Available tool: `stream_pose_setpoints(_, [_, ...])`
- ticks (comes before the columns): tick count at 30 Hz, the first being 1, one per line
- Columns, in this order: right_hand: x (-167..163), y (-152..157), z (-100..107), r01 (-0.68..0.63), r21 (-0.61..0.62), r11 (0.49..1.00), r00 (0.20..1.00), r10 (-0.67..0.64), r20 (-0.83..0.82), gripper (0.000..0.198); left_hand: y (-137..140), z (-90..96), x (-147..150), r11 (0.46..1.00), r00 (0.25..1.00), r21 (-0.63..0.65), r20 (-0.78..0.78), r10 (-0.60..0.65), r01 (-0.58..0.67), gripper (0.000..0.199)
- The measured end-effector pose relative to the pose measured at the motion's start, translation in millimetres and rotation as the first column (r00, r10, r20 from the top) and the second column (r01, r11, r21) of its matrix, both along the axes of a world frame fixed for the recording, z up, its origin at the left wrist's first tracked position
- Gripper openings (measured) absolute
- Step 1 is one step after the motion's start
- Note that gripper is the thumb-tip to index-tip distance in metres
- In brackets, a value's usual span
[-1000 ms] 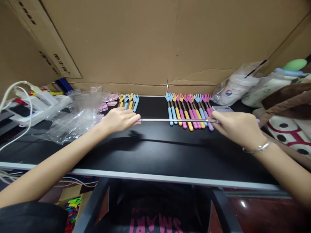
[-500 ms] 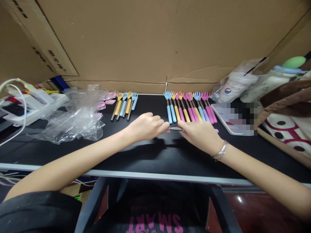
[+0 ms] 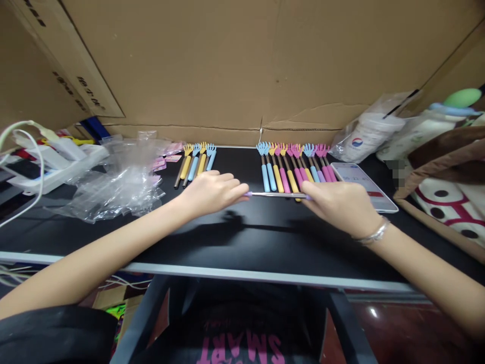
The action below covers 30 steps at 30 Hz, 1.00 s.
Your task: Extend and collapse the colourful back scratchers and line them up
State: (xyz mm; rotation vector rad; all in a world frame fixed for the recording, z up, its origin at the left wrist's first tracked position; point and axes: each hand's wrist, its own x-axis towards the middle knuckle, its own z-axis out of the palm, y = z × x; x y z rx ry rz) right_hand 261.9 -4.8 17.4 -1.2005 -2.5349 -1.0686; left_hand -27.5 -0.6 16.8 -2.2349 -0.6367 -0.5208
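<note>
Between my two hands a telescopic back scratcher [image 3: 275, 194] stretches level above the black desk, its metal rod bare in the middle. My left hand [image 3: 215, 192] is closed round its left end, where a bit of purple shows; the rest of that end is hidden. My right hand [image 3: 339, 207] grips the purple end on the right. Behind my right hand lies a row of back scratchers [image 3: 278, 172] with blue, yellow, pink and purple handles. A smaller group of blue and yellow back scratchers [image 3: 195, 164] lies behind my left hand.
Clear plastic bags [image 3: 117, 187] lie on the left beside a white power strip [image 3: 56, 169] with cables. On the right are a phone [image 3: 384, 202], a bagged Pepsi cup [image 3: 366, 139], a bottle [image 3: 435, 126] and a brown-and-white bag [image 3: 439, 187]. Cardboard [image 3: 212, 65] stands along the back.
My hands have moved apart, the left one leftward and the right one rightward. Much more of the back scratcher's metal rod now shows between them.
</note>
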Motion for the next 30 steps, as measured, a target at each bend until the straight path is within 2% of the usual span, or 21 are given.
stream_pose_setpoints(5, [50,13,2,0.065,0.014,0.998,0.996,-0.066,0.061,0.031,0,-5.7,-38,0.995,0.993,0.029,-0.069,0.096,-0.094,0.033])
stream_pose_setpoints(10, [72,18,5,0.169,-0.049,0.984,0.984,-0.166,0.063,0.039,0,-7.2,-60,0.991,0.987,0.065,-0.098,0.125,-0.119,0.031])
stream_pose_setpoints(15, [96,29,6,0.387,-0.149,0.91,0.921,-0.389,0.023,0.034,10,-0.5,-96,0.973,0.968,0.073,-0.108,0.226,-0.219,0.029])
stream_pose_setpoints(18, [120,37,5,0.443,-0.214,0.87,0.894,-0.446,0.039,0.029,14,1.9,-129,0.965,0.961,0.101,-0.106,0.254,-0.244,0.026])
stream_pose_setpoints(22, [151,38,7,0.509,-0.224,0.831,0.854,-0.52,0.013,0.024,13,2.8,-167,0.927,0.926,0.109,-0.081,0.369,-0.36,0.027])
stream_pose_setpoints(26, [167,35,7,0.568,-0.24,0.787,0.81,-0.586,-0.005,0.023,12,0.3,-178,0.926,0.927,0.126,-0.08,0.367,-0.356,0.027])
stream_pose_setpoints(30, [162,34,4,0.563,-0.243,0.79,0.813,-0.582,-0.005,0.02,14,-3.4,-177,0.921,0.925,0.177,-0.1,0.366,-0.346,0.024])
